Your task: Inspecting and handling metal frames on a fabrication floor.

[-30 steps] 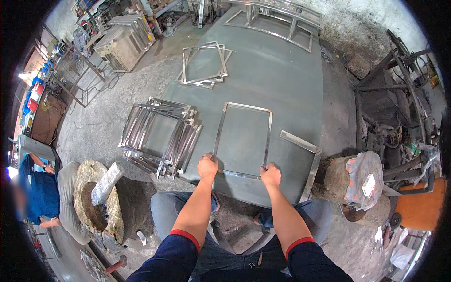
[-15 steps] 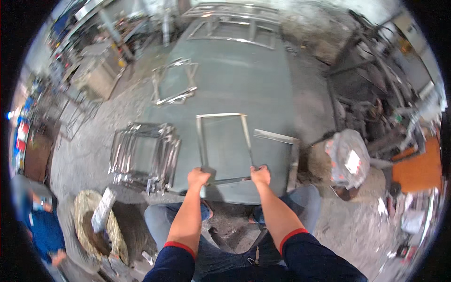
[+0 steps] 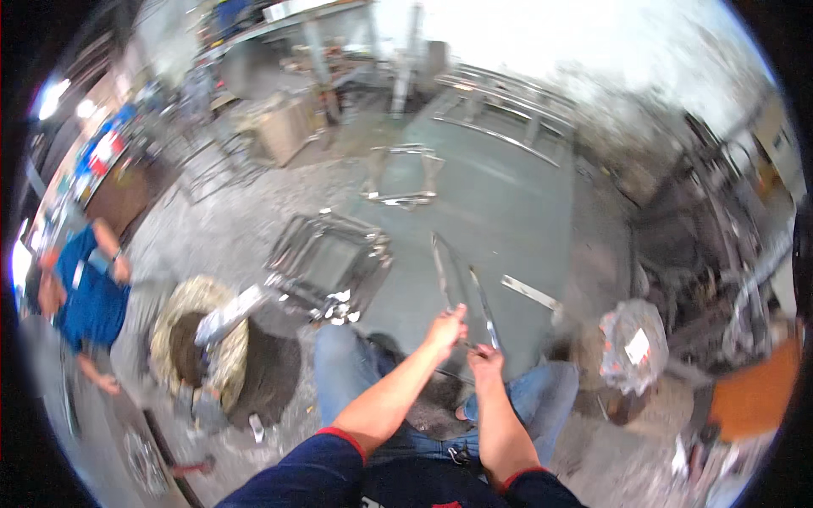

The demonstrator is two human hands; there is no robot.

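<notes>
A rectangular metal frame (image 3: 442, 269) is tilted up over the near end of the grey-green table (image 3: 508, 216), so its side bars look narrow and close together. My left hand (image 3: 447, 328) is closed around its near left part, and my right hand (image 3: 485, 362) grips the near right corner area. To the right of the frame lies a flat metal bar (image 3: 531, 293), one arm of an L-shaped piece. A stack of similar shiny frames (image 3: 330, 258) sits at the table's left edge. Farther back rest overlapping frames (image 3: 402, 201), turned askew to each other.
Larger metal frames (image 3: 500, 135) lie at the table's far end. On the left are a round, rough-rimmed container (image 3: 233, 372) and a person in a blue shirt (image 3: 89, 292). A plastic-wrapped bundle (image 3: 633, 347) stands at right, near dark metal scrap (image 3: 703, 229).
The frame, flat or nearly so before, has been turned up on edge, and my hands have come closer together. My view has swung left, showing more of the person in blue.
</notes>
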